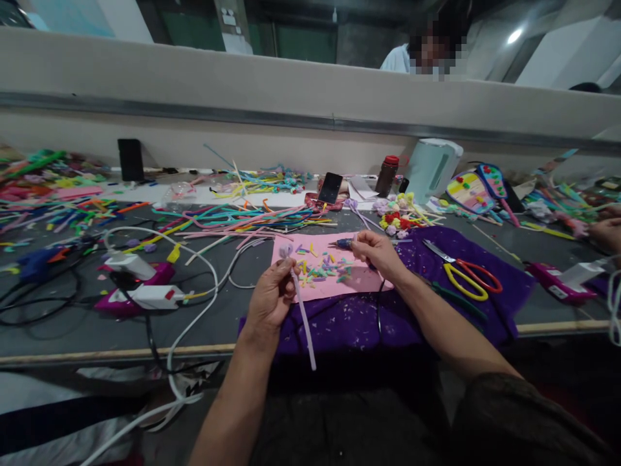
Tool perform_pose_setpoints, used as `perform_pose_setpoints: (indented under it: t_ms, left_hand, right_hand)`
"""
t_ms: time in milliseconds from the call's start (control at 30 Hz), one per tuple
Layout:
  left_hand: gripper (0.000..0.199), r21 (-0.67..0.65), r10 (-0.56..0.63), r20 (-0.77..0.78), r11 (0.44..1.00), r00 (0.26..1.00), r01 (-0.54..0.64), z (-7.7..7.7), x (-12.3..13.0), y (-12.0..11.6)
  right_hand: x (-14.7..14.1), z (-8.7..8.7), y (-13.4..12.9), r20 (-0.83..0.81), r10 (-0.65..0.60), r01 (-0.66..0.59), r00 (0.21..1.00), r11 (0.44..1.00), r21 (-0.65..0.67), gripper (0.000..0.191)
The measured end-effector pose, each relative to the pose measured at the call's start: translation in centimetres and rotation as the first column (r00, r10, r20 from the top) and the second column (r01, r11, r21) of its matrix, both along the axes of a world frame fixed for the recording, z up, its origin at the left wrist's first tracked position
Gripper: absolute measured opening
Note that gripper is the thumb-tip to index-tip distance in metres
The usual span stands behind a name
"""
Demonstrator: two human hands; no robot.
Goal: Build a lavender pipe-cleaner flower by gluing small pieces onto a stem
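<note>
My left hand [274, 294] pinches a lavender pipe-cleaner flower [286, 250] just below its head. The flower's pale stem [305, 323] slants down past my fingers. In my right hand [378, 252] is a glue gun [343, 243] with a dark blue barrel, its narrow tip pointing left. A black cord hangs below that hand; the tool's handle is mostly hidden by my fingers. Between and under the hands lies a pink sheet [359, 285] scattered with short purple, yellow and mint pipe-cleaner pieces [320, 268]. Tip and flower are apart.
Scissors [460, 268] with yellow and red handles lie on a purple cloth [504, 304]. Power strips [158, 275] and white cables are at left. Behind are pipe cleaners [242, 220], a phone [330, 188], a bottle [388, 176] and a kettle [433, 169]. Another person's hand [606, 233] shows at right.
</note>
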State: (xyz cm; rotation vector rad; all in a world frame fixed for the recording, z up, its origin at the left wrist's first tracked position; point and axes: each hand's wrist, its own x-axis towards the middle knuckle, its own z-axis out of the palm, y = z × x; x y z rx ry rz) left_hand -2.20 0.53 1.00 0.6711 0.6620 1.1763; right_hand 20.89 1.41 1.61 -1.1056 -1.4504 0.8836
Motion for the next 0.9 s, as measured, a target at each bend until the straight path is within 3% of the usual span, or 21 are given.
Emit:
perform_pose_setpoints:
  t_ms: [233, 433, 600, 700, 800, 900]
  left_hand:
    - [0.016, -0.018, 0.005, -0.004, 1.0, 1.0, -0.005, -0.1, -0.1, -0.1]
    - [0.018, -0.015, -0.002, 0.012, 1.0, 1.0, 0.002, -0.2, -0.1, -0.1]
    - [0.018, -0.014, 0.009, -0.006, 1.0, 1.0, -0.009, -0.3, -0.1, -0.1]
    - [0.019, -0.024, 0.011, -0.012, 1.0, 1.0, -0.012, -0.2, -0.1, -0.1]
    - [0.02, -0.027, 0.017, -0.014, 0.999, 1.0, -0.017, -0.1, -0.1, -0.2]
    - [0.02, -0.009, 0.012, -0.007, 1.0, 1.0, -0.012, -0.2, -0.1, -0.2]
  right_hand:
    - [-0.2, -0.2, 0.1, 0.158, -0.01, 0.005, 0.987, 0.999, 0.031, 0.03]
    - [0.6, -0.8, 0.6, 0.227, -0.094, 0.07, 0.969, 0.992, 0.109, 0.02]
    - [-0.1, -0.8, 0.7, 0.326, -0.05, 0.028, 0.944, 0.997, 0.073, 0.018]
    - [-1.3, -0.4, 1.2, 0.543, 0.041, -0.106, 0.839, 0.99, 0.09, 0.016]
    - [-2.7, 0.1, 2.2, 0.759, 0.056, -0.207, 0.649, 0.973, 0.105, 0.018]
    - [-4.3, 0.5, 3.2, 0.899, -0.001, -0.203, 0.437, 0.974, 0.099, 0.024]
